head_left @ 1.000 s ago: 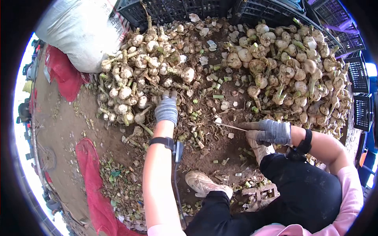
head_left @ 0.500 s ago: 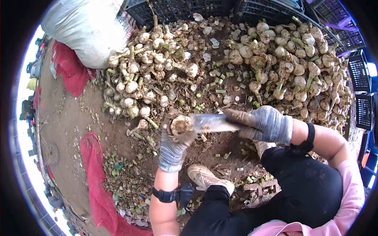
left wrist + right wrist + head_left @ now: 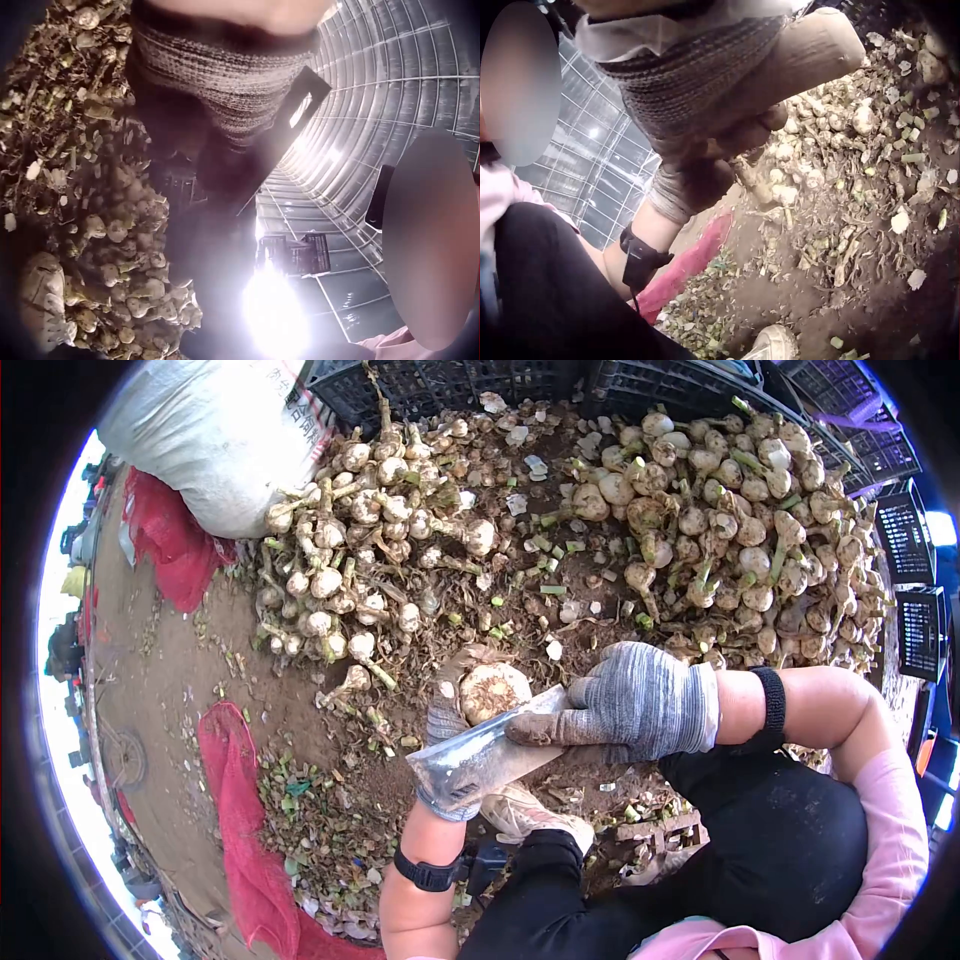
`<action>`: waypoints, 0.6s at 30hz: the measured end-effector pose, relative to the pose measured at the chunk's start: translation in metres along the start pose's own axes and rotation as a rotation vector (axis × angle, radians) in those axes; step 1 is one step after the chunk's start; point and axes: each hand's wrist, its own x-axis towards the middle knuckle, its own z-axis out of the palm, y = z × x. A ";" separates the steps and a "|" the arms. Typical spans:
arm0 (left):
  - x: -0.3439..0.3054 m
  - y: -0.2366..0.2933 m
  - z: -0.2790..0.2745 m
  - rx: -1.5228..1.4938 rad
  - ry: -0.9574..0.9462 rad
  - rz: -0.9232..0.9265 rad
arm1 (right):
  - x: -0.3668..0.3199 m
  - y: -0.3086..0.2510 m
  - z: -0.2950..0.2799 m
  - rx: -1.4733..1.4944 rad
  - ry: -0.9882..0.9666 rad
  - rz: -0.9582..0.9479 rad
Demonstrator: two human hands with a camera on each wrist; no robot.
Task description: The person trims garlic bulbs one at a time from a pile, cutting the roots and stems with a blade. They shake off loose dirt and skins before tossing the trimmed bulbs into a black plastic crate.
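In the head view: holding a garlic bulb (image 3: 494,692) in the left hand (image 3: 446,710), gloved in striped grey, with fingers curled about the side of it and a pale, rough round face turned to the camera. Just to the right of the left hand, gripping a broad knife (image 3: 470,760) with the right hand (image 3: 640,702), fingers wrapped at the handle end, one digit laid along the blade. Blade slanting across the near side of the left hand, just below the bulb; cannot tell whether touching either. Beyond the left hand, to the upper left, a heap of garlic (image 3: 325,582), with a white sack (image 3: 215,445) behind; to the upper right, a second heap (image 3: 730,525), backed by black crates (image 3: 680,392). Well to the left of the left hand, a red net bag (image 3: 235,800); nearer, below left, trimmings (image 3: 320,810); below, close by, a pale shoe (image 3: 525,815).

In the left wrist view: knitted glove cuff of the left hand across the top, fingers too dark to tell. To picture-left of it, scraps and bulbs strewn over the ground; to picture-right, a dark flat shape with a bright slot, cannot tell what, and a ribbed roof (image 3: 390,97) farther off.

In the right wrist view: right hand above the left hand, fingers bent, with a pale blunt-ended bar alongside, hard to identify. Below the left hand, a dark wristband (image 3: 645,262) and the red net bag; to picture-right, garlic and soil.
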 end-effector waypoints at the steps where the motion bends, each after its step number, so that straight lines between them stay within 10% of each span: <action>1: -0.004 -0.004 0.007 0.070 0.047 0.036 | 0.000 -0.001 -0.001 -0.018 -0.044 0.015; 12: -0.001 0.011 0.035 0.264 0.101 0.127 | -0.028 0.019 0.025 -0.150 0.056 -0.044; 14: -0.011 0.020 0.031 -0.572 0.454 -0.282 | -0.052 0.048 0.032 -0.114 0.083 0.280; 16: -0.026 0.018 0.011 -0.388 0.286 -0.077 | -0.090 0.091 0.032 0.020 0.327 0.585; 18: -0.019 0.009 0.020 -0.565 0.302 -0.074 | -0.088 0.071 0.010 -0.019 0.051 0.729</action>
